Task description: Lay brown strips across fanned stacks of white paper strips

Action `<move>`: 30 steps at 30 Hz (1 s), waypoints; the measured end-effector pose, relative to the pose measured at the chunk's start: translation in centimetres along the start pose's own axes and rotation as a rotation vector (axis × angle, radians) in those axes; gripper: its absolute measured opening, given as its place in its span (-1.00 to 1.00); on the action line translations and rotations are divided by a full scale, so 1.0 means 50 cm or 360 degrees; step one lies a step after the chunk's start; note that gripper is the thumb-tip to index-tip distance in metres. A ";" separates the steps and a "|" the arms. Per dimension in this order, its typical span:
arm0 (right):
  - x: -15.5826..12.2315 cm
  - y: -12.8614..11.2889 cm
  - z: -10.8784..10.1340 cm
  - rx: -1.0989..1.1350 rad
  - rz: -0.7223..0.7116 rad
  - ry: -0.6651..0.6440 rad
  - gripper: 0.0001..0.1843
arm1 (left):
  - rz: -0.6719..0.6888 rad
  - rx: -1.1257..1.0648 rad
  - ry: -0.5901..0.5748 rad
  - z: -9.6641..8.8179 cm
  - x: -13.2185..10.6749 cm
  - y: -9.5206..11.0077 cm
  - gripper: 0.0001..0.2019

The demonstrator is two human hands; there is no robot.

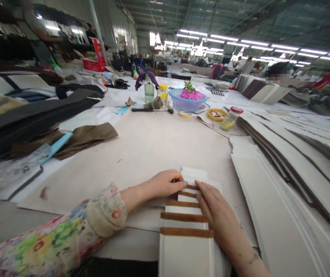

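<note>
A staggered row of white pieces with brown top edges (pixel 185 227) lies on the table in front of me, each overlapping the one behind it. My left hand (pixel 165 184) rests at the far left of the row, fingers curled on the edge of the topmost white piece (pixel 194 175). My right hand (pixel 215 209) lies flat on the right side of the row, fingers stretched out and pressing the pieces down. Neither hand lifts anything.
Long white strips with dark edges (pixel 292 165) are fanned out to the right. At the left lie brown fabric (pixel 87 136), a blue tool (pixel 57 147) and dark stacks (pixel 32 115). Further back stand a blue bowl (pixel 188 103), jars, tape and a hammer (pixel 152 110).
</note>
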State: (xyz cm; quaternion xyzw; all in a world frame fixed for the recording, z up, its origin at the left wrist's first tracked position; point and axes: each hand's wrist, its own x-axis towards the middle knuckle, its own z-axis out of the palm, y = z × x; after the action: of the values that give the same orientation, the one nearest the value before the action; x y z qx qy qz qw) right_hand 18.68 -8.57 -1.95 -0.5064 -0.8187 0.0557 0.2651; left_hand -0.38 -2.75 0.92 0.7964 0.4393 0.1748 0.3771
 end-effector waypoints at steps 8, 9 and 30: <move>0.002 -0.003 -0.009 0.0040 0.0027 -0.0020 -0.61 | 0.0139 -0.0014 0.0016 0.008 0.006 0.000 -0.73; 0.002 -0.002 -0.009 0.0040 0.0029 -0.0017 -0.61 | 0.0133 -0.0080 -0.0021 0.001 0.001 -0.002 -0.70; -0.003 0.004 0.002 0.0093 0.0095 0.0061 -0.61 | -0.0071 -0.1179 -0.0052 0.048 -0.188 0.086 -0.39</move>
State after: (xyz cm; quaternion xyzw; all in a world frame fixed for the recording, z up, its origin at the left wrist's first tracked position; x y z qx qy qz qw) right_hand 18.85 -8.57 -2.15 -0.5236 -0.7960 0.0777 0.2935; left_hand -1.65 -13.07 3.08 0.5988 0.3575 0.3010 0.6504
